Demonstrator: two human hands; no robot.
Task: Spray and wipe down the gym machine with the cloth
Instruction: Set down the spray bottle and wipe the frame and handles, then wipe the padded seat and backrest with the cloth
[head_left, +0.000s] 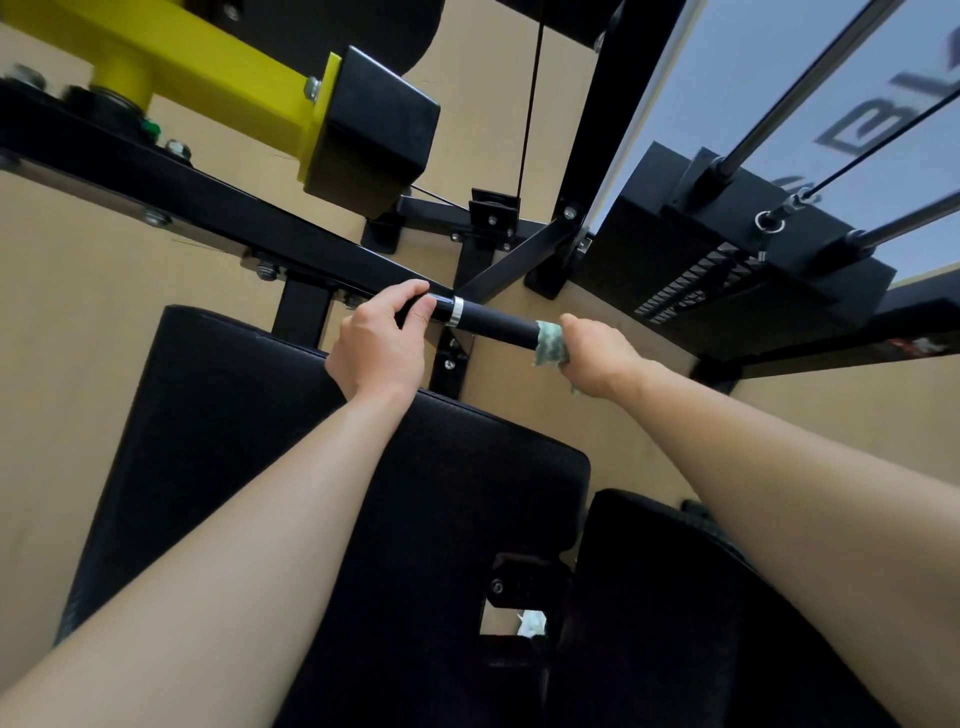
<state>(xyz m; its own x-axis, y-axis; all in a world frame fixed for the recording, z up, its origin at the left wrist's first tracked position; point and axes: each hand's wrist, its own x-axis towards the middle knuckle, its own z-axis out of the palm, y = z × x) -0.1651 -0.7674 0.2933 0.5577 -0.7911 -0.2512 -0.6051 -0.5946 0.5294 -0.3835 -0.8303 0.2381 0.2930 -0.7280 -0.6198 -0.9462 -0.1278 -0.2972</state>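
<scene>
My left hand curls around the gym machine's rigid black cylindrical handle, steadying it, while my right hand pinches the soft, limp green mottled cloth bunched over its tip.

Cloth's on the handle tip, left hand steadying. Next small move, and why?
Probably slide the cloth inward along the handle toward the silver ring: the right hand holds it at the tip only, and the left hand grips beyond the ring.
</scene>
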